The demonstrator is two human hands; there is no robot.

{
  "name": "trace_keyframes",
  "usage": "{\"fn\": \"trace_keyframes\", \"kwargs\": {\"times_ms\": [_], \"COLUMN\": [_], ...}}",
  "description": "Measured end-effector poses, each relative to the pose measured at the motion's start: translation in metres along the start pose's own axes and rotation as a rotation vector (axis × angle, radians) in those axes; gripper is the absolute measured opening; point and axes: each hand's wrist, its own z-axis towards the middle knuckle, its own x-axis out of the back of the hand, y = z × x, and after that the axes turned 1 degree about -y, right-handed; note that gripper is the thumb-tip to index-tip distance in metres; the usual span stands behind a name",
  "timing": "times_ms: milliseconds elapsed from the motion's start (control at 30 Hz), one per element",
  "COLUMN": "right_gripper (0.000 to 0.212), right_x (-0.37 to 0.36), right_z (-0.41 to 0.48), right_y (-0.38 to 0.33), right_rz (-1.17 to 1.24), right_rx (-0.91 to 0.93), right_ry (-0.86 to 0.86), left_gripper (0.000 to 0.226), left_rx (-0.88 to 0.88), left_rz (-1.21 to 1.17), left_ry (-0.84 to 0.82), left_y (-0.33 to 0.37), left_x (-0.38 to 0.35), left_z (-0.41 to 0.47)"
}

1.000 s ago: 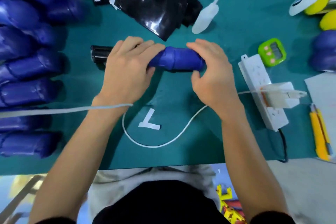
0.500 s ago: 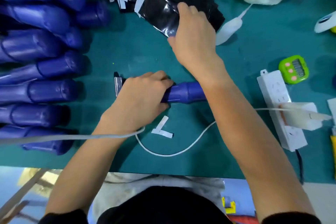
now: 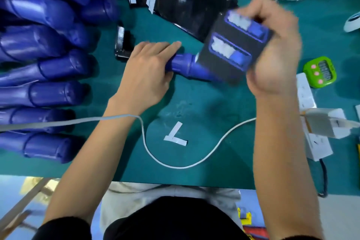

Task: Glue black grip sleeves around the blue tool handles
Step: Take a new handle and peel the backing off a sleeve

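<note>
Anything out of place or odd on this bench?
Two white paper strips lie loose in an L on the teal mat. A white cable loops across the work area and over the wrist of the left hand, a snag risk.

The left grip [image 3: 148, 72] held a blue tool handle [image 3: 185, 65] lying across the teal bench [image 3: 194, 107], with a black end piece [image 3: 122, 45] beyond the fingers. The right grip [image 3: 272, 54], blurred, pinched a black sleeve [image 3: 220, 41] with two blue-edged windows just above the handle's right end. More blue handles [image 3: 48, 93] lay in a row at the left. A stack of black sleeves [image 3: 185, 2] lay behind. A white cable [image 3: 175, 165] looped near the bench edge.
</note>
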Motion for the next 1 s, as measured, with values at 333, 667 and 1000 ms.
{"fn": "trace_keyframes", "kwargs": {"times_ms": [333,667,1000], "right_gripper": [0.024,0.032,0.045], "right_x": [0.045,0.047,-0.003], "right_z": [-0.073,-0.077,-0.079], "right_y": [0.055,0.063,0.08], "right_rz": [-0.284,-0.674,-1.212], "right_rx": [-0.573,-0.475,-0.196], "right_ry": [-0.393,-0.484,0.146], "left_gripper": [0.061,0.074,0.017], "left_rx": [-0.05,-0.134,-0.111], "left_rz": [-0.009,-0.221,-0.054], "left_ry": [0.078,0.115,0.157], "left_y": [0.01,0.022,0.037], "left_x": [-0.014,-0.007,-0.015], "left_z": [0.012,0.012,-0.02]}}
